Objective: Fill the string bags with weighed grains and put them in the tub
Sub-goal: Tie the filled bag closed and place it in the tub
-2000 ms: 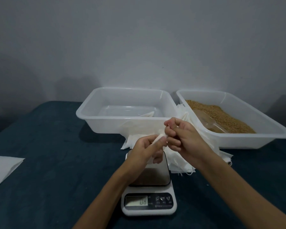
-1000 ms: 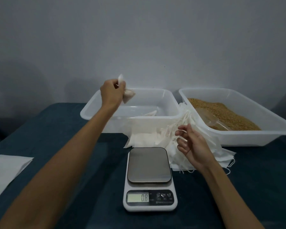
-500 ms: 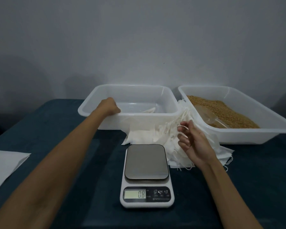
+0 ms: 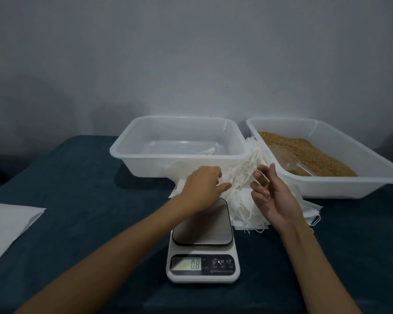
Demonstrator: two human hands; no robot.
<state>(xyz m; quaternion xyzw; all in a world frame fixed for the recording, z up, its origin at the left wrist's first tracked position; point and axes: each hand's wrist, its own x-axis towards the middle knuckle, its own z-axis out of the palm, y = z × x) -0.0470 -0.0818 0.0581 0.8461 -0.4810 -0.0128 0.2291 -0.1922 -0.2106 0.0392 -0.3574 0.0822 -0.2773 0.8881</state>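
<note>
A heap of white string bags (image 4: 241, 200) is piled on the dark blue tablecloth (image 4: 82, 200), just behind the scale (image 4: 202, 245) and against the front walls of the two tubs, in the gap where they meet. Loose strings are seen trailing from the heap at its near and right edges. The left hand (image 4: 202, 189) is laid on the left part of the heap, above the far edge of the scale's metal plate; its fingers are stretched forward and rest on the bags, and whether a bag is pinched under them cannot be told. The right hand (image 4: 272, 196) is held over the right part of the heap with the palm turned left and the fingers spread and slightly bent; nothing is gripped in it.

Behind the heap the left tub (image 4: 145, 155) is set, clear plastic, and one white bag (image 4: 205, 151) is seen lying on its bottom near the front right. The right tub (image 4: 327, 184) is placed just beside it and is partly filled with brown grains (image 4: 309, 150), in which a clear scoop (image 4: 286, 160) is half buried.

The display (image 4: 186, 264) of the scale is lit and digits are shown on it. A white sheet (image 4: 7, 225) is laid flat at the left edge of the cloth, well apart from the rest. A plain grey wall (image 4: 191, 53) is seen behind.
</note>
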